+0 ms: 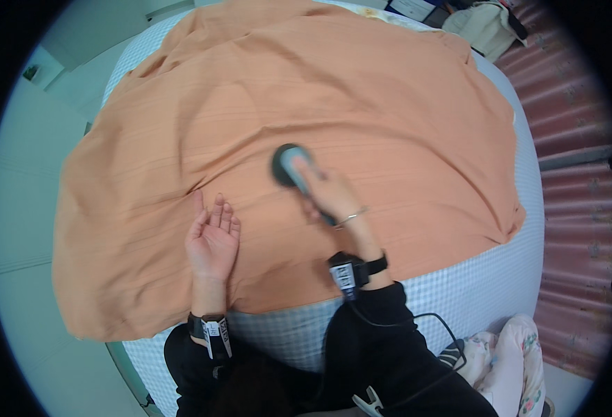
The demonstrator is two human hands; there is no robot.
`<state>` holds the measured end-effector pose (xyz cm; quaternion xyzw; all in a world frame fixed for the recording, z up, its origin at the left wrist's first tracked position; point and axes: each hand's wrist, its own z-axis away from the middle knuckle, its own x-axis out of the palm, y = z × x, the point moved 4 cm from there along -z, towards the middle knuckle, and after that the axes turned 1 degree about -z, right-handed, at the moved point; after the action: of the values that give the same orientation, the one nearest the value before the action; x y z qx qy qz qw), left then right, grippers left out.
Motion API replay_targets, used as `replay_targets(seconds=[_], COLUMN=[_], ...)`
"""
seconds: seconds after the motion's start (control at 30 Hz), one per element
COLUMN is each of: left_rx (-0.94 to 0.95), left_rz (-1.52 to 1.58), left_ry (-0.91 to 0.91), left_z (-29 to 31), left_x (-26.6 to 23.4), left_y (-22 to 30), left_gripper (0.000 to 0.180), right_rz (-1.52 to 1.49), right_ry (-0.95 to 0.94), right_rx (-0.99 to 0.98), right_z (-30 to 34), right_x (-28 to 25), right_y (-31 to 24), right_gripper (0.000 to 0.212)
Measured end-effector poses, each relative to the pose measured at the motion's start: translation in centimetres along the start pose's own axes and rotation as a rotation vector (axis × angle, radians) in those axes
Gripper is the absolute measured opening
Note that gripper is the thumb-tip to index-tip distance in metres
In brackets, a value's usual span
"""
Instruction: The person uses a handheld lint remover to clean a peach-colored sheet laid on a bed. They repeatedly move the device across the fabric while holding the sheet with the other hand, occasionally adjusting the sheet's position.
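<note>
A large orange cloth (361, 83) with soft wrinkles is spread over a bed. My right hand (330, 193) grips the pale blue-grey handle of a lint shaver (291, 165). Its round dark head rests on or just over the middle of the cloth; the tool and hand are slightly blurred. To the left, my left hand (213, 240) lies palm up with its fingers loosely spread, holding nothing. A crease in the cloth runs near its fingertips.
Blue-and-white checked bedding (459, 292) shows around the cloth's edges. Pink pleated curtains (570, 229) hang at the right. Floral fabric (521, 361) is bunched at the lower right. A beige garment (483, 31) lies at the far right corner. A black cable (452, 333) loops beside my right arm.
</note>
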<state>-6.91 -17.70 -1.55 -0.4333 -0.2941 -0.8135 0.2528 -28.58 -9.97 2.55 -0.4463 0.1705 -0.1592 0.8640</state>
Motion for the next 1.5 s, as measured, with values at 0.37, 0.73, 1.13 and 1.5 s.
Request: replay_targets(seconds=[0.37, 0.73, 1.13, 1.5], left_rx=[0.021, 0.074, 0.095, 0.105], left_rz=[0.001, -0.049, -0.114, -0.136], left_ry=[0.009, 0.011, 0.034, 0.034], left_z=[-0.2, -0.2, -0.7, -0.7], left_x=[0.0, 0.4, -0.3, -0.3], left_y=[0.2, 0.3, 0.8, 0.8], left_gripper=[0.041, 0.039, 0.036, 0.040], right_rz=[-0.060, -0.153, -0.164, -0.240], right_ry=[0.133, 0.661, 0.392, 0.821], right_rx=[0.002, 0.103, 0.097, 0.104], right_z=[2.8, 9.1, 11.0, 13.8], right_x=[-5.1, -23.2, -15.5, -30.8], right_y=[1.6, 9.5, 9.5, 14.1], right_gripper=[0.057, 0.065, 0.059, 0.064])
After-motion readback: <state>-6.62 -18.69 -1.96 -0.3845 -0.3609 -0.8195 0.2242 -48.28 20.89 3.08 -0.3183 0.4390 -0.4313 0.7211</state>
